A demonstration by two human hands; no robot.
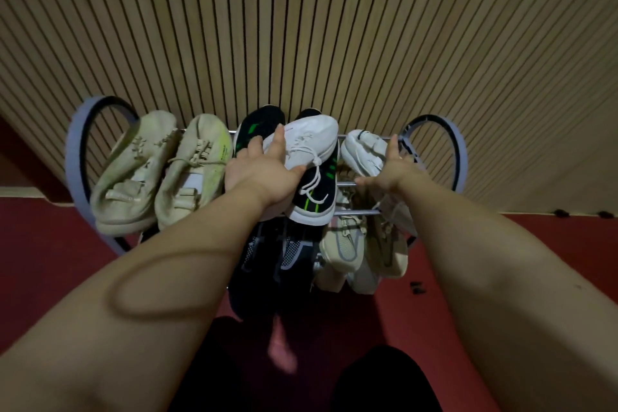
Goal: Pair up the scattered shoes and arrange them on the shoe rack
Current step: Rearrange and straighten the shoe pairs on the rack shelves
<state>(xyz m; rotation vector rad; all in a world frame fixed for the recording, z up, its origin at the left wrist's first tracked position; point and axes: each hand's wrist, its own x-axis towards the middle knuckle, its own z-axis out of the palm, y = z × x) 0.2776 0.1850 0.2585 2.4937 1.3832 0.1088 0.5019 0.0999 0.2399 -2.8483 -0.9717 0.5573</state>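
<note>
Nearing the end, we judge — our left hand [264, 174] grips one white sneaker [307, 144] atop the black-and-green pair [317, 191], while our right hand [389, 170] curls around the other white sneaker [363, 150] on the shoe rack [434, 130]. Beige pairs already sit placed — these whites remain.

Dim light; ribbed wooden wall [334, 27] above a red floor [50, 244].

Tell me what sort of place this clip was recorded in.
Probably a home entryway or hallway corner, indoors. A metal shoe rack loaded with sneakers stands against a ribbed wood-slat wall, on a dark red floor. The left hand holds a white sneaker above the top tier.
</note>
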